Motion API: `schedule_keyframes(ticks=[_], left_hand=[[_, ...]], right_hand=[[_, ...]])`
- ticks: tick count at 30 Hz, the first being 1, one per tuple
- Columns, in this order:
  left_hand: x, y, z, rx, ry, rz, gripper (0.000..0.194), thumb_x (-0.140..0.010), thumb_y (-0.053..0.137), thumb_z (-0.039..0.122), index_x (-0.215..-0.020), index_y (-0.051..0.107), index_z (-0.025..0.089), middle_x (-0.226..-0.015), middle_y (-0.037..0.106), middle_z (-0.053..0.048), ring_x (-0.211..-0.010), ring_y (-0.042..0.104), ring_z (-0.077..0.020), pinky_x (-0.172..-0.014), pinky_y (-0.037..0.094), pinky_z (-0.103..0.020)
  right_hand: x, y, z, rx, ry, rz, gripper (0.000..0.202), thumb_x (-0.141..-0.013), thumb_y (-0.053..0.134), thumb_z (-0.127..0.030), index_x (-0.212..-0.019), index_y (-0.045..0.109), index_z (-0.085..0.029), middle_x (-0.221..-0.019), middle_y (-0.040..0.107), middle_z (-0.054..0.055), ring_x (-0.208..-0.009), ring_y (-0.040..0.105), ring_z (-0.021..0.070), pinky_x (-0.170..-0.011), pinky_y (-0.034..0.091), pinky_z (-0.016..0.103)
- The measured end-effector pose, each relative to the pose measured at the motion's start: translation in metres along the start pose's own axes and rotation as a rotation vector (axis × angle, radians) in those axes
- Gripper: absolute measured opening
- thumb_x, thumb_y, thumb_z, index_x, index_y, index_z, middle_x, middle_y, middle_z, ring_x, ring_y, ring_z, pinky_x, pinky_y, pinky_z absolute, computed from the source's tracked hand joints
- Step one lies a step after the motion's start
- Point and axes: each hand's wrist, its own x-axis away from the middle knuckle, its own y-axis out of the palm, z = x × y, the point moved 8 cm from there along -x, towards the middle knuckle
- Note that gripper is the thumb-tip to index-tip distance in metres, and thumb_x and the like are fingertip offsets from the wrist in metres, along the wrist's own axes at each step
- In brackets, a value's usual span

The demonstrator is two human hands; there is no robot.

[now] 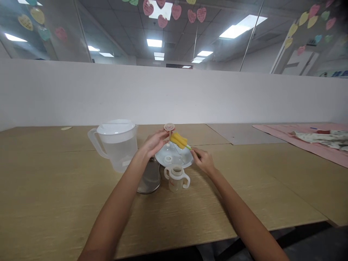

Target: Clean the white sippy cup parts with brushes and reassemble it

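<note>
My left hand (157, 142) is closed on a small clear part with a round top (169, 127) and a thin stem, held above a white bowl (161, 159). In my right hand (202, 159) is the thin green handle of a yellow sponge brush (178, 140), its head touching or very near the clear part. Inside the bowl lie a small white ring (168, 159) and some water. A clear two-handled cup (176, 178) stands upright and uncovered in front of the bowl.
A large lidded pitcher (119, 145) of water stands at the left. A metal kidney-shaped tray (150, 177) lies between my left forearm and the cup. At the far right, a pink cloth (282, 133) bears a patterned cloth (323, 137). A white wall (168, 94) rises behind the table.
</note>
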Motion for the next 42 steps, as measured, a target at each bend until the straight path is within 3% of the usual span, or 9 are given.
schedule_keyframes(ticks=[4,12,15,18,21,24,26,36,42], left_hand=[[0.001,0.009,-0.002,-0.082,-0.025,-0.094,0.025,-0.074,0.066,0.022,-0.097,0.064,0.013,-0.106,0.061,-0.011,-0.104,0.054,-0.0204,-0.087,0.044,-0.033],[0.008,0.01,0.025,-0.275,0.169,0.011,0.023,-0.076,0.061,0.026,-0.093,0.063,0.011,-0.099,0.064,-0.009,-0.099,0.057,-0.0161,-0.093,0.039,-0.027],[0.018,0.005,0.05,-0.558,0.273,0.113,0.021,-0.079,0.056,0.028,-0.09,0.06,0.012,-0.085,0.065,-0.008,-0.079,0.062,-0.0161,-0.081,0.046,-0.028],[0.027,-0.009,0.068,-1.128,0.28,0.286,0.014,-0.077,0.056,0.024,-0.085,0.059,0.013,-0.079,0.064,-0.007,-0.059,0.06,-0.0136,-0.066,0.047,-0.026],[0.027,-0.031,0.046,-1.669,-0.121,0.235,0.011,-0.074,0.053,0.014,-0.081,0.061,0.013,-0.077,0.065,-0.008,-0.058,0.059,-0.0131,-0.062,0.045,-0.023],[0.038,-0.055,0.007,-1.811,-0.606,0.045,0.009,-0.065,0.056,0.007,-0.07,0.064,0.01,-0.06,0.063,-0.009,-0.056,0.06,-0.0169,-0.057,0.045,-0.023],[0.041,-0.061,-0.008,-1.818,-0.71,-0.003,0.005,-0.061,0.06,0.006,-0.059,0.063,0.009,-0.051,0.06,-0.01,-0.054,0.06,-0.0195,-0.056,0.046,-0.024],[0.012,-0.022,-0.023,-1.879,-0.299,-0.165,0.025,-0.077,0.055,0.023,-0.099,0.065,0.022,-0.104,0.065,-0.005,-0.091,0.06,-0.0184,-0.075,0.043,-0.023],[0.002,-0.018,-0.066,-1.879,-0.233,-0.232,0.024,-0.074,0.059,0.036,-0.083,0.069,0.017,-0.089,0.067,-0.011,-0.088,0.06,-0.0247,-0.077,0.043,-0.03]], right_hand=[[0.003,-0.009,-0.009,0.07,-0.036,0.157,0.04,-0.092,0.034,-0.036,-0.094,0.067,-0.014,-0.078,0.067,0.007,-0.062,0.059,0.014,-0.06,0.041,0.023],[0.007,0.006,-0.019,0.267,-0.302,0.031,0.032,-0.089,0.042,-0.032,-0.093,0.069,-0.016,-0.061,0.062,0.005,-0.052,0.053,0.0108,-0.056,0.036,0.023],[0.008,0.003,-0.021,0.284,-0.349,0.068,0.029,-0.088,0.044,-0.029,-0.089,0.07,-0.016,-0.061,0.062,0.004,-0.053,0.053,0.011,-0.055,0.035,0.023],[0.007,-0.001,-0.017,0.295,-0.301,0.113,0.03,-0.089,0.043,-0.029,-0.087,0.069,-0.015,-0.059,0.061,0.004,-0.054,0.053,0.0108,-0.056,0.035,0.023],[0.007,-0.008,-0.019,0.297,-0.316,0.188,0.031,-0.09,0.042,-0.029,-0.084,0.068,-0.013,-0.057,0.06,0.003,-0.051,0.052,0.0093,-0.054,0.035,0.022],[0.008,-0.014,-0.026,0.281,-0.39,0.267,0.027,-0.089,0.044,-0.026,-0.082,0.066,-0.012,-0.056,0.059,0.001,-0.048,0.05,0.0079,-0.052,0.034,0.021],[0.008,-0.016,-0.029,0.28,-0.417,0.28,0.025,-0.089,0.045,-0.024,-0.08,0.065,-0.012,-0.055,0.058,0.001,-0.047,0.05,0.0076,-0.051,0.033,0.021],[0.007,-0.018,-0.025,0.301,-0.372,0.308,0.022,-0.085,0.045,-0.02,-0.079,0.064,-0.013,-0.057,0.059,0.0,-0.048,0.05,0.0078,-0.053,0.035,0.02],[0.006,-0.015,-0.024,0.313,-0.364,0.268,0.025,-0.086,0.042,-0.022,-0.079,0.064,-0.012,-0.057,0.059,0.001,-0.048,0.05,0.0081,-0.052,0.034,0.02]])
